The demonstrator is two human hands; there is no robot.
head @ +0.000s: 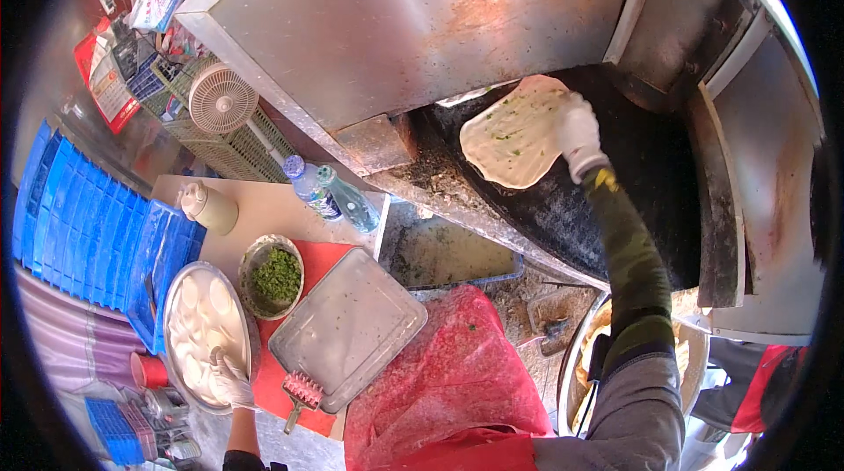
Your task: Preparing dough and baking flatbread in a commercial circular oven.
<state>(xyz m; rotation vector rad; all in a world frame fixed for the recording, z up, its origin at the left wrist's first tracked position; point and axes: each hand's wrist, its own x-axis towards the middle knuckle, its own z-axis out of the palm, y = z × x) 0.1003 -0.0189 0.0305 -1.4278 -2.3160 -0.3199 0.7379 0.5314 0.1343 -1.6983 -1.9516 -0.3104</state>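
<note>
My right hand, in a whitish glove, is over the right edge of a flattened dough sheet flecked with green, on a dark round griddle. Whether its fingers grip the dough cannot be told. At the lower left, my left hand, in a thin clear glove, touches pale dough pieces in a metal bowl. Chopped greens fill a smaller bowl beside it. A metal tray lies on a red surface, with a spiked dough roller at its lower left corner.
Metal panels rise behind the griddle. Two bottles, a jug and a fan stand left. Stacked blue crates are at far left. A large basin sits beneath my right arm; part of a person shows beyond it.
</note>
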